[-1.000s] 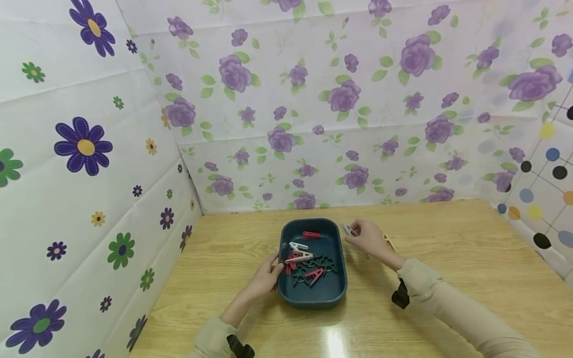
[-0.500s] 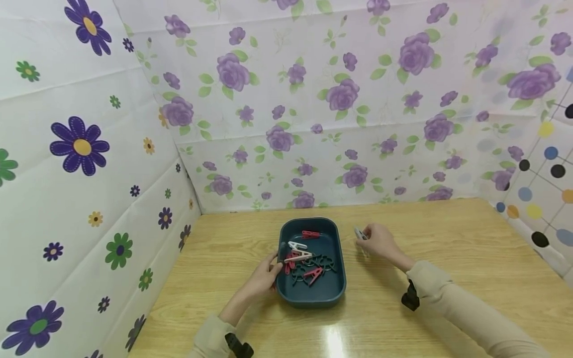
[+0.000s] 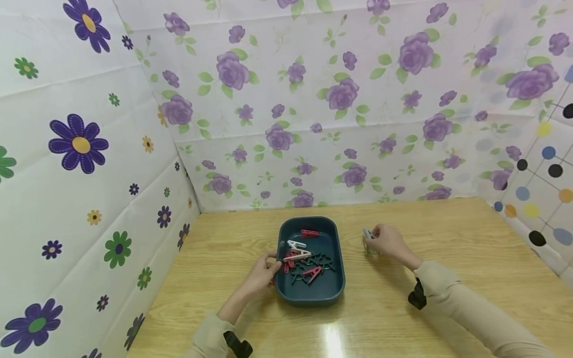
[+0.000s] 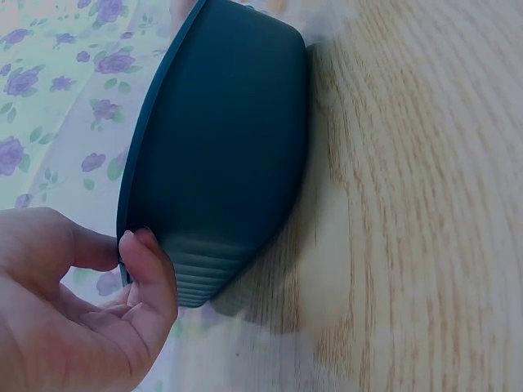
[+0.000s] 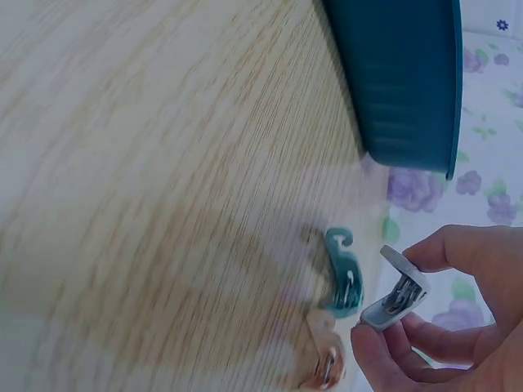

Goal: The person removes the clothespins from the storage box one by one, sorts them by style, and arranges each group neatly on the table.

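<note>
Pinching with thumb and fingers, the right hand [image 3: 390,243] holds a pale grey plastic spring clip [image 3: 369,233], its visible part slanting roughly from 10 to 4 o'clock in the head view. The left hand [image 3: 259,272] grips the 9 o'clock rim of a deep, dark teal rectangular plastic tub [image 3: 323,288]. The tub's long axis runs from 6 to 12 o'clock; from its middle the grey clip lies toward 2 o'clock, outside the rim and apart from it, so the right hand is the nearer to the clip.

Near that clip, the right-wrist view shows a blue-green plastic clip [image 5: 346,282] with a hooked end and a peach plastic clip [image 5: 325,351], both on the wood-grain table [image 3: 429,228]; whether these two touch, I cannot tell. Inside the tub, a red plastic clip [image 3: 309,233] lies toward 12 o'clock, and dark green ring-shaped pieces [image 3: 326,263] lie nearer the middle.
</note>
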Available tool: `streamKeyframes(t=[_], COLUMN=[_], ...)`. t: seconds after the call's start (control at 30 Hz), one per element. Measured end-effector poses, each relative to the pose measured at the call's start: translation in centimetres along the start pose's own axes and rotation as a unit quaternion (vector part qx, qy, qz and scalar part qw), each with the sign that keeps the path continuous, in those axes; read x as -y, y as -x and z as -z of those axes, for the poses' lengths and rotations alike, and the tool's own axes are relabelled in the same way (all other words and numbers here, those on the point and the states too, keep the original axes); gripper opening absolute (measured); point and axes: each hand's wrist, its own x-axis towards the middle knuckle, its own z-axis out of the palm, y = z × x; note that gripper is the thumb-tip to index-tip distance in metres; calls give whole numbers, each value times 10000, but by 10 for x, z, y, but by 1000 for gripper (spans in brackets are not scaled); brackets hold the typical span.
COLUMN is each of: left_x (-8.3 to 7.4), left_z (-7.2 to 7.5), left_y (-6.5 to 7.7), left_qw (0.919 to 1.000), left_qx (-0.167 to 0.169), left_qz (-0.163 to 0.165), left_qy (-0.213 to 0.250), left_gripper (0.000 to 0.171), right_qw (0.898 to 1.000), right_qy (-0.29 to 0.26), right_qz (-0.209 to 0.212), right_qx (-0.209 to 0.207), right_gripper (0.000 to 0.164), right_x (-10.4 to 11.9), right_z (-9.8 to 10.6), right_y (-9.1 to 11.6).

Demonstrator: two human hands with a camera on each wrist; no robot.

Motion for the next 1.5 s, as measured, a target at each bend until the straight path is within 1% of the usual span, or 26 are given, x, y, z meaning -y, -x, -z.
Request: streamKeyframes(t=[0.07,0.13,0.3,0.4,0.47,0.6,0.77,0.97,1.23,1.33,1.5], left_x=[0,1,3,4,5,4,2,2,5,5,2], left_z=[0,0,-1,-1,-2,-1,-1,-2,-1,-1,-2], left_y=[0,0,-1,-3,-4,-5,-3,-1,-4,-3,-1], left_qw=[10000,9999,9999,10000,9999,9997,9995,9993,9993,9992,9990], left_qx=[-67,-98,-99,-68,-27,0,-44,-41,-24,-8,-10], left_qz=[2,-17,-23,11,44,74,147,192,72,79,85], left_qy=[73,123,79,68,110,216,274,316,375,386,432], left_gripper=[33,28,21,18,18,18,18,17,14,15,16], right_qw=[10000,10000,10000,9999,9999,9997,9999,9999,9994,9988,9972], right_qy=[26,20,46,83,116,216,98,68,172,265,427], right_qz=[42,5,-8,-39,-65,-117,-108,-140,-125,-262,-577], right_qx=[-35,-36,-3,-53,-56,-35,-31,-46,-262,-309,-195], right_gripper=[24,17,25,18,17,21,32,41,46,46,43], right_x=[-4,-8,-16,-19,-21,-23,-30,-38,-45,-51,-60], right_z=[2,3,5,7,8,11,13,18,29,32,36], right_y=[-1,-2,-1,-1,-1,-1,1,5,7,7,7])
